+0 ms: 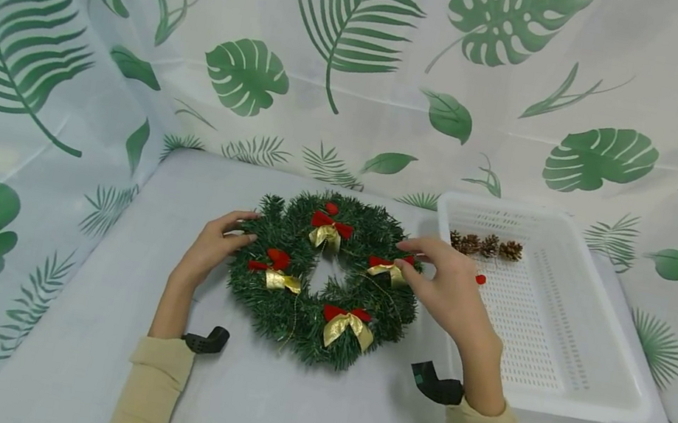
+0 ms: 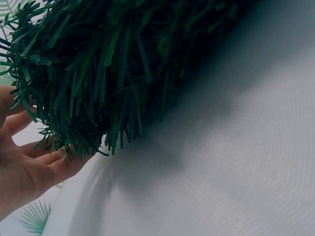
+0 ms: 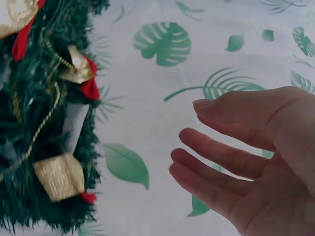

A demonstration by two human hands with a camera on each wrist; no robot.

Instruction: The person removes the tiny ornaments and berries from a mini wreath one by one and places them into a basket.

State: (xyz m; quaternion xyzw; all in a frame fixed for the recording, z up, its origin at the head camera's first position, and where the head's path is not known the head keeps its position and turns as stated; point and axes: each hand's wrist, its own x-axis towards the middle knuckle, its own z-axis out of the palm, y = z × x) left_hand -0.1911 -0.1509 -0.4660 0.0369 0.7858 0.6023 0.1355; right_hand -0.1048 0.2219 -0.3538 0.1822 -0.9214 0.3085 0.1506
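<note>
A green wreath (image 1: 277,317) of tinsel-like needles lies on the table, with red and gold bows (image 1: 349,328), small red pieces (image 1: 278,259) and a thin gold bead string on it. At its left rim my left hand (image 1: 206,248) grips the needles. The left wrist view shows that hand's fingers (image 2: 61,169) passing under the wreath's edge. My right hand (image 1: 451,294) hovers by the right rim near a bow. In the right wrist view the right hand (image 3: 246,152) appears apart from the wreath, fingers loosely bent and holding nothing.
A white perforated plastic basket (image 1: 609,346) stands on the right of the table. Inside it several pine cones (image 1: 490,246) sit in a row, with a small red piece (image 1: 480,279) near its left side. Leaf-printed cloth (image 1: 359,132) hangs behind and at the sides.
</note>
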